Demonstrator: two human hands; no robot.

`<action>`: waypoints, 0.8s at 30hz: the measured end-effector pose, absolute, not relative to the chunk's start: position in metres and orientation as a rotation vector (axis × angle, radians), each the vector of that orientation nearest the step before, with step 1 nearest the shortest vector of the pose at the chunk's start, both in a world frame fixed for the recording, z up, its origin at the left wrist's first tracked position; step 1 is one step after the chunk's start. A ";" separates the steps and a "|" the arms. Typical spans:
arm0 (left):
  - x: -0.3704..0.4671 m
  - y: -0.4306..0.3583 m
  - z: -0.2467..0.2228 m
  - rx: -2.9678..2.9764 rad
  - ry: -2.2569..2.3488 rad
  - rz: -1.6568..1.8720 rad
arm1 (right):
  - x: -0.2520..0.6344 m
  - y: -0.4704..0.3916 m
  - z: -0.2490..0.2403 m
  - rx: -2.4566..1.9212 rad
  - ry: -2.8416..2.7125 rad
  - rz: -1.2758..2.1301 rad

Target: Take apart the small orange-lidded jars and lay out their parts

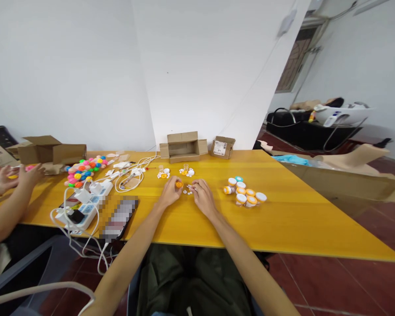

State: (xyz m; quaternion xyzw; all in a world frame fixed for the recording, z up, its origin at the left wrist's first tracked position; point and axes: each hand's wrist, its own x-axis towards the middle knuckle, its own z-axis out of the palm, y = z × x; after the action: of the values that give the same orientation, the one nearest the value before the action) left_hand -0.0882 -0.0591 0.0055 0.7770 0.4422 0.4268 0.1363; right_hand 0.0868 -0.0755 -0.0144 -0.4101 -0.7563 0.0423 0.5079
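My left hand [171, 191] is closed round a small jar with an orange top [178, 184]. To its right, my right hand [201, 193] has its fingertips pressed together at a little group of small white pieces [187, 191] on the yellow table; whether it pinches one is too small to tell. Behind my hands lie two small groups of white and orange parts [163, 174] [186, 171]. Right of my right hand stand several small jars [241, 198] with white, orange and blue lids, one of them lying on its side.
Open cardboard boxes [183, 150] [222, 147] stand by the wall. On the left are a phone [121, 218], a power strip [85, 213] with white cables, and colourful balls [82, 171]. Another person's hands [29, 177] are at the far left.
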 end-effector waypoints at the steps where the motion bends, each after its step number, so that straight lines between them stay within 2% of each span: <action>1: -0.087 -0.061 0.007 2.258 1.262 1.228 | 0.087 -0.077 -0.013 -0.979 -1.823 0.099; 24: -0.078 -0.074 0.009 2.335 1.029 1.107 | 0.083 -0.080 -0.012 -0.957 -1.873 0.031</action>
State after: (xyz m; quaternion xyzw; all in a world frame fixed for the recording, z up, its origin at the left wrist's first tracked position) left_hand -0.0781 -0.0743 0.0086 0.8260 0.3638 0.3915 0.1792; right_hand 0.0829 -0.0796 -0.0117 -0.3949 -0.7733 0.0129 0.4959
